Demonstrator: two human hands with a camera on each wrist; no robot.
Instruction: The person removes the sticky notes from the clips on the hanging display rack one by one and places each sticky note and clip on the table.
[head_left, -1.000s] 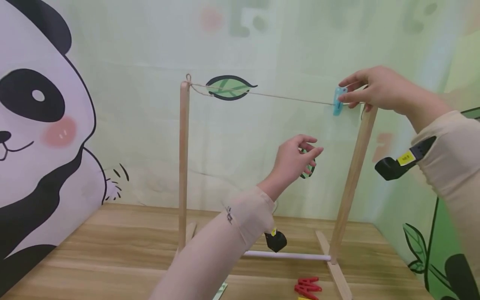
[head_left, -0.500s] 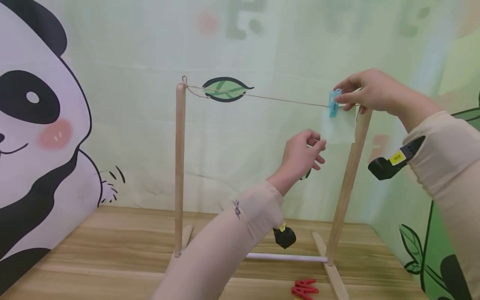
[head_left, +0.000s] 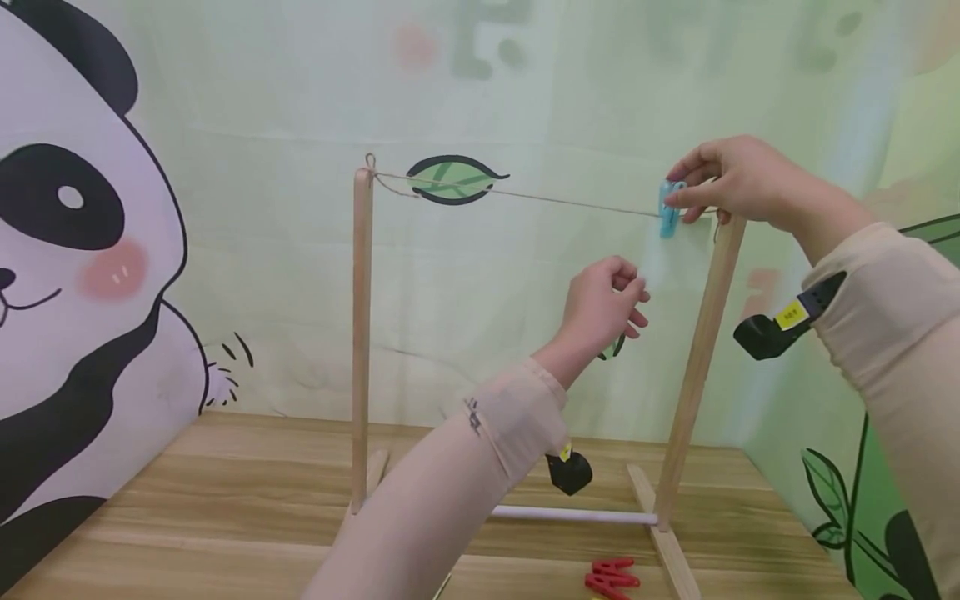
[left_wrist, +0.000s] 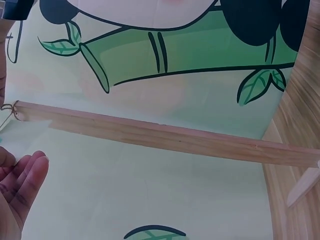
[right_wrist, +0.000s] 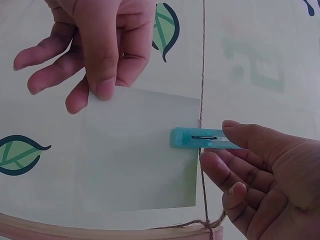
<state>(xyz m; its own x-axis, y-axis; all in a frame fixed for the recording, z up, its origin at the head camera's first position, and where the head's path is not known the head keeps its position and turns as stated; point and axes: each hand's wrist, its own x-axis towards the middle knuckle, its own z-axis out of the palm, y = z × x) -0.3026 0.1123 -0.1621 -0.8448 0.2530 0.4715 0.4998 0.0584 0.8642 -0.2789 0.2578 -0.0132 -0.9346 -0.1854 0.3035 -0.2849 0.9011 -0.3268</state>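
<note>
My right hand [head_left: 753, 183] pinches a light blue clothespin [head_left: 670, 208] at the right end of the twine [head_left: 577, 202]. Seen from the right wrist, the clothespin [right_wrist: 186, 138] straddles the twine [right_wrist: 203, 65] and overlaps the edge of a pale, square sheet of paper [right_wrist: 140, 155]. A corner of that paper sits between the thumb and index finger of my left hand [right_wrist: 102, 45], its other fingers spread loosely. In the head view my left hand [head_left: 602, 308] is below and left of the clothespin, and the paper blends into the pale backdrop.
The twine runs between a left wooden post [head_left: 362, 333] and a right wooden post [head_left: 701, 375]. A white rod [head_left: 573, 515] joins them low down. Red clothespins [head_left: 611, 577] lie on the wooden table [head_left: 225, 500]. Behind hangs a printed panda backdrop [head_left: 285, 250].
Over the last second my left hand has shifted slightly right and up, its thumb and index finger coming closer together. My right hand stays at the twine with the blue clothespin.
</note>
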